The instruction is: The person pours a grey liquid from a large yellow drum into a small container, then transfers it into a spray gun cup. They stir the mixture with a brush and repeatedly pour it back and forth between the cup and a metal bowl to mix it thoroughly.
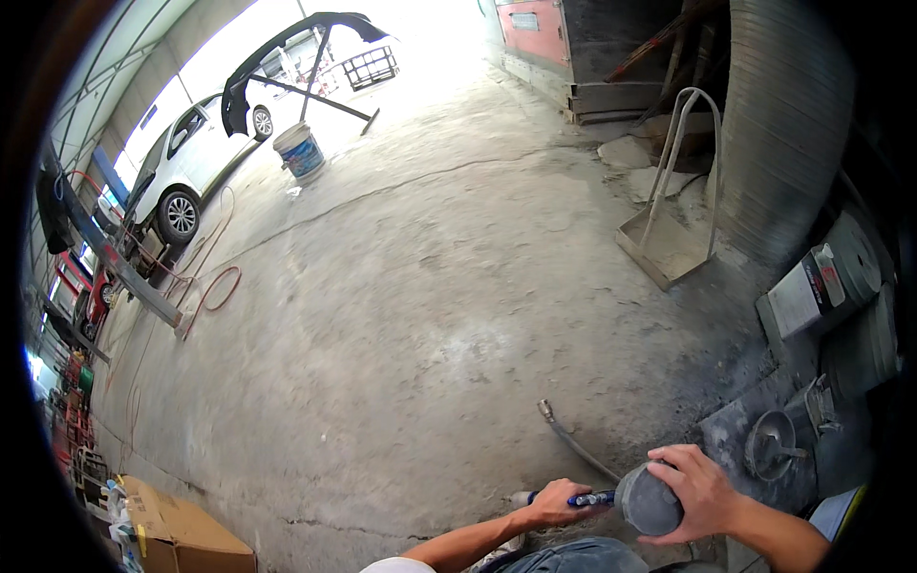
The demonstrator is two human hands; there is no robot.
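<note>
At the lower middle, my left hand (552,501) is closed round a hand tool with a blue and metal body (590,498). Just to its right, my right hand (695,495) grips a round, dusty grey pad (642,498) at the tool's head, fingers curled over its rim. A grey hose (573,444) with a metal end fitting lies just beyond my hands, its near part hidden behind the pad.
A cardboard box (186,520) sits lower left. At right are a long-handled dustpan (669,258), a dusty tin (804,291) and a metal dish (772,444). Farther off stand a white car (191,153), red hoses (220,291), a bucket (299,153) and a panel stand (310,91).
</note>
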